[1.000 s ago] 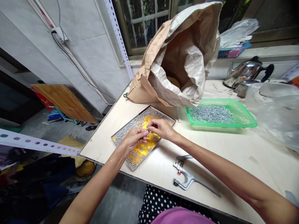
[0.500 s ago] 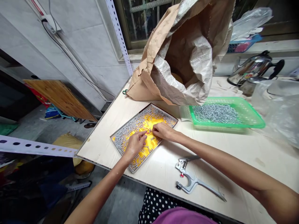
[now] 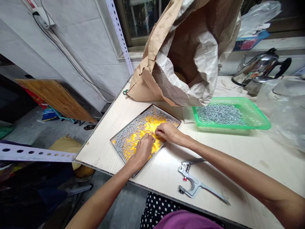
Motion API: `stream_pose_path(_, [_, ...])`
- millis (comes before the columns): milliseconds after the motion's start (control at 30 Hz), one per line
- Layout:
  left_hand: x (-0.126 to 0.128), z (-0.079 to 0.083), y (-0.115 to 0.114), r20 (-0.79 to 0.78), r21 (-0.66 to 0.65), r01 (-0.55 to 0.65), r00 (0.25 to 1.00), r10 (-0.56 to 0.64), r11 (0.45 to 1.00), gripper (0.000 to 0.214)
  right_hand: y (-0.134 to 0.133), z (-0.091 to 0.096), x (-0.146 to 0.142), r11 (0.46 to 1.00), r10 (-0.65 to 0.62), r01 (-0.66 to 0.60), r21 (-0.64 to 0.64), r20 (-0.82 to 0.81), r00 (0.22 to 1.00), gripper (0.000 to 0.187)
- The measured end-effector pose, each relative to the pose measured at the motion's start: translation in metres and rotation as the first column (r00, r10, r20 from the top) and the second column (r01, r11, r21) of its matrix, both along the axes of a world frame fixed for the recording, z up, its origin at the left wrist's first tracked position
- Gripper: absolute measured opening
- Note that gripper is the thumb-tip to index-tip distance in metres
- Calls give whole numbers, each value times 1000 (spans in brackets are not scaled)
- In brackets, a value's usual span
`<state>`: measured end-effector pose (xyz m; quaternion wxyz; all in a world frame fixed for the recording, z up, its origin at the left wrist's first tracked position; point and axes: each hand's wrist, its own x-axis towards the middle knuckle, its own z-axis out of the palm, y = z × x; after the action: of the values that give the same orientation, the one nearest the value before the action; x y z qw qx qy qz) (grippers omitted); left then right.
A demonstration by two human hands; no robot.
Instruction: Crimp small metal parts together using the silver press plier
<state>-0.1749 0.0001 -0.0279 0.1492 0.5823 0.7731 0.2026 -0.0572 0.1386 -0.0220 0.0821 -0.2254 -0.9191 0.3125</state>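
Observation:
A shallow metal tray (image 3: pixel 119 152) with a yellow floor lies near the table's left edge, strewn with several small silver pins (image 3: pixel 128 140). My left hand (image 3: pixel 143 149) rests palm down in the tray, its fingers stretched over the pins. My right hand (image 3: pixel 168 132) sits just beyond it at the tray's right side, fingers curled down onto the pins near the middle. What its fingertips pinch is hidden. The two hands nearly touch.
A big brown paper sack (image 3: pixel 188 54) stands open behind the tray. A green plastic basket (image 3: pixel 257 122) of silver pins sits to the right, with a steel kettle (image 3: pixel 258 68) and clear plastic bags (image 3: pixel 283 111) beyond. Metal hand pliers (image 3: pixel 197 186) lie near the table's front edge.
Both hands have come down from a raised pinch above the tray onto the pins in it. My left hand has flattened out, and the view has shifted slightly.

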Motion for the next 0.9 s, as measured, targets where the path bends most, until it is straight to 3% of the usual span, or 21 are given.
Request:
stream_pose_path(67, [-1, 3, 3, 217, 13, -99, 972, 94, 995, 13, -2, 1, -1, 995, 11, -14, -98, -37, 999, 13])
stream_pose_path(100, [-2, 6, 5, 369, -8, -152, 918, 145, 988, 12, -3, 1, -2, 986, 2, -15, -164, -73, 997, 15])
stream_pose_path(167, [-4, 13, 9, 638, -72, -225, 739, 218, 972, 9, -3, 5, -5, 961, -39, -7, -278, -159, 987, 17])
stream_pose_path(233, [-5, 21, 11, 777, -82, -261, 588, 226, 962, 8, -3, 10, -9, 951, -83, 11, -308, -222, 972, 16])
stream_pose_path(300, [-6, 28, 13, 814, -50, -291, 542, 208, 955, 8, -5, 17, -11, 964, -105, 31, -265, -269, 957, 14])
stream_pose_path(433, [-10, 40, 17, 835, -20, -300, 520, 181, 954, 5, -14, 27, -14, 991, -115, 81, -105, -381, 917, 8])
stream_pose_path(633, [-33, 46, 18, 877, -177, -114, 433, 209, 978, 16, -31, 28, -16, 995, 14, 23, 96, -376, 926, 18])
stream_pose_path(700, [-42, 42, 13, 852, -238, -63, 466, 239, 969, 16, -33, 28, -15, 989, 18, 29, 144, -314, 949, 19])
stream_pose_path(733, [-46, 40, 9, 814, -245, -61, 528, 239, 968, 14, -33, 27, -14, 982, 8, 44, 182, -272, 962, 19])
stream_pose_path(833, [-61, 32, -7, 536, -126, -145, 823, 190, 981, 23, -34, 27, -11, 941, -17, 54, 334, -115, 993, 17])
stream_pose_path(900, [-71, 29, -20, 290, -19, -152, 945, 151, 988, 32, -39, 25, -11, 928, 42, -31, 371, -21, 999, 16])
